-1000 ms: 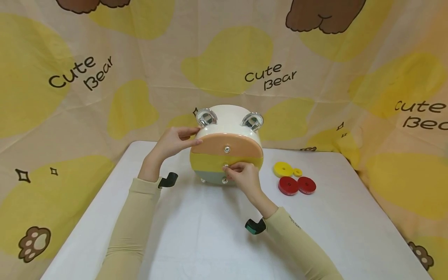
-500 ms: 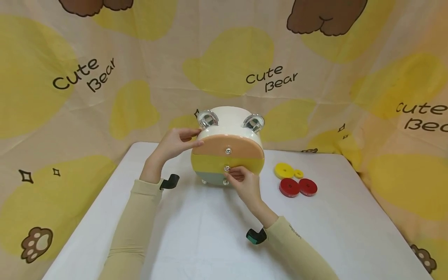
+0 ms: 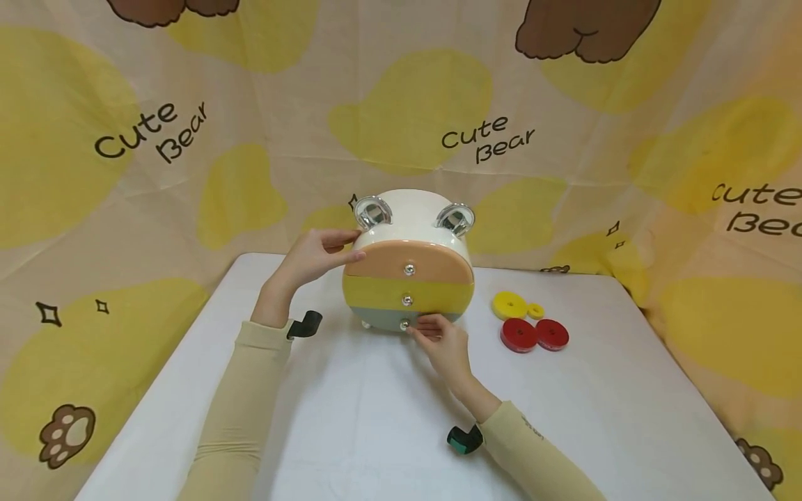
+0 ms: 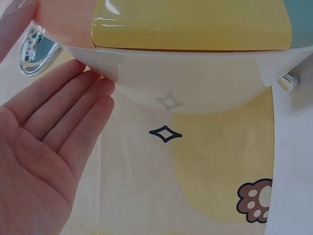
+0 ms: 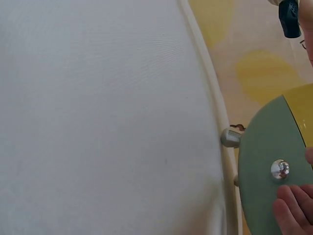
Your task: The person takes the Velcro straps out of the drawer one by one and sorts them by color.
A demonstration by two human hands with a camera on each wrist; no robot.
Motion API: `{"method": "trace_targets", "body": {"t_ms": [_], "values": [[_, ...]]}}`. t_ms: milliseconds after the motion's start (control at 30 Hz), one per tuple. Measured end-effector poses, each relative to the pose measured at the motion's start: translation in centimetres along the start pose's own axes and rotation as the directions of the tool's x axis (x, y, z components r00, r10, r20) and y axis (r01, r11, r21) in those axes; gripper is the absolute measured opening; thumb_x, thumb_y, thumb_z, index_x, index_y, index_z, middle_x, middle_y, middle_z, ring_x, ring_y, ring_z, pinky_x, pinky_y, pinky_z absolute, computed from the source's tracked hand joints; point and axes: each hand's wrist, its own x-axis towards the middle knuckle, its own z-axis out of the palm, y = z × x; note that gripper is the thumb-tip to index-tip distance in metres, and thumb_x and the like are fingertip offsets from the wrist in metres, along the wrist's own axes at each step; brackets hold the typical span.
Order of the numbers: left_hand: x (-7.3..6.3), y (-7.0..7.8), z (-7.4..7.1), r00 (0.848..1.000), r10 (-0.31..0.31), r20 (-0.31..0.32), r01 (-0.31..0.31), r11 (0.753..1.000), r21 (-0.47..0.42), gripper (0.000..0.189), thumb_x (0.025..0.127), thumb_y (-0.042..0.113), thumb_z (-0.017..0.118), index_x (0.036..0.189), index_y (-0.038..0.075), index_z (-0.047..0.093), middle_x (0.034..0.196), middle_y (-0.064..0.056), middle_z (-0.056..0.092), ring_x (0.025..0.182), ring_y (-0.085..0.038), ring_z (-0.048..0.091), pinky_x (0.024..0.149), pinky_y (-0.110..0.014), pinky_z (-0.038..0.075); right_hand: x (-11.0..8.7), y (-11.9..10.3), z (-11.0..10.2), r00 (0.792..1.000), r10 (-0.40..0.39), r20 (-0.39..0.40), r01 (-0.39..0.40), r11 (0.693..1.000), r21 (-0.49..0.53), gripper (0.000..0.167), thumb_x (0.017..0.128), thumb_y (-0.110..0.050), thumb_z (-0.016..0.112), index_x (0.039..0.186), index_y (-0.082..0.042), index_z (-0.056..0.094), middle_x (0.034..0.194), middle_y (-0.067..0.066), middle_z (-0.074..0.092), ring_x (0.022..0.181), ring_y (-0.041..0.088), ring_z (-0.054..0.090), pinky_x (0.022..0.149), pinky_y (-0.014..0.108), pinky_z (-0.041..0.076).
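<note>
- Cloth (image 3: 301, 111), one pattern behind and at both sides; the head view showed the words "Cute Bear" three times, the left wrist view a star and a paw print
- Table (image 3: 363, 417), one, white
- Cabinet (image 3: 413, 216), one, upright near the table's far edge; only the left wrist view showed its glossy white side, with a faint second star on it
- Drawers, three: orange (image 3: 382, 261) on top, yellow (image 3: 376, 292) in the middle, green (image 3: 379, 318) at the bottom; they looked flush from the head, while the left wrist view gave a dark seam along the yellow one's edge
- Sleeves (image 3: 234, 410), two, pale green-beige
- Left hand (image 3: 311, 257), grasping nothing, its thumb over the orange drawer's edge; the left wrist view showed its fingers straight, tips at the cabinet's white side
- Right hand (image 3: 450, 348), released, in front of the green drawer; from the head its thumb seemed to meet the bottom knob (image 3: 404, 325), but the right wrist view showed that knob uncovered, fingertips just beside it
- Ears (image 3: 374, 211), two, silver, on the cabinet's top
- Discs, four, right of the cabinet: two red (image 3: 515, 339), two yellow (image 3: 503, 307), one of these far smaller
- Black wrist mounts (image 3: 305, 324), two
- Knobs, three, silver, one per drawer
- Feet (image 5: 231, 138), two visible in the right wrist view
</note>
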Motion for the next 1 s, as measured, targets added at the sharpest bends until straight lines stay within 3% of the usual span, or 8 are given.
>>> {"method": "trace_targets", "body": {"t_ms": [400, 733, 1000], "values": [[0.2, -0.3, 0.2, 1.0, 0.002, 0.0, -0.002, 1.0, -0.016, 0.054, 0.076, 0.046, 0.076, 0.124, 0.022, 0.065, 0.129, -0.001, 0.061, 0.118, -0.024, 0.058, 0.103, -0.041, 0.046, 0.1, 0.7, 1.2, 0.999, 0.048, 0.021, -0.045, 0.992, -0.121, 0.018, 0.078, -0.022, 0.079, 0.086, -0.008, 0.071, 0.079, 0.002, 0.073, 0.071, 0.011, 0.069, 0.063, 0.019, 0.056], [0.1, -0.2, 0.1, 1.0, 0.016, -0.004, -0.016, 1.0, 0.004, 0.058, 0.075, 0.051, 0.075, 0.124, 0.022, 0.064, 0.129, -0.001, 0.061, 0.118, -0.025, 0.058, 0.102, -0.042, 0.047, 0.9, 0.9, 2.0, 0.996, 0.08, 0.033, -0.072, 0.978, -0.196, 0.024, 0.078, -0.033, 0.077, 0.076, -0.009, 0.074, 0.067, 0.001, 0.071, 0.056, 0.005, 0.064, 0.05, 0.019, 0.053], [0.1, -0.2, 0.0, 1.0, 0.003, -0.007, -0.003, 1.0, 0.004, 0.061, 0.073, 0.054, 0.075, 0.124, 0.023, 0.064, 0.13, 0.0, 0.061, 0.119, -0.025, 0.058, 0.102, -0.042, 0.046, 1.2, 1.1, 2.3, 0.997, 0.078, -0.004, -0.077, 0.975, -0.208, 0.025, 0.079, -0.036, 0.076, 0.068, -0.014, 0.072, 0.059, -0.005, 0.067, 0.053, 0.003, 0.06, 0.048, 0.02, 0.05]]}}
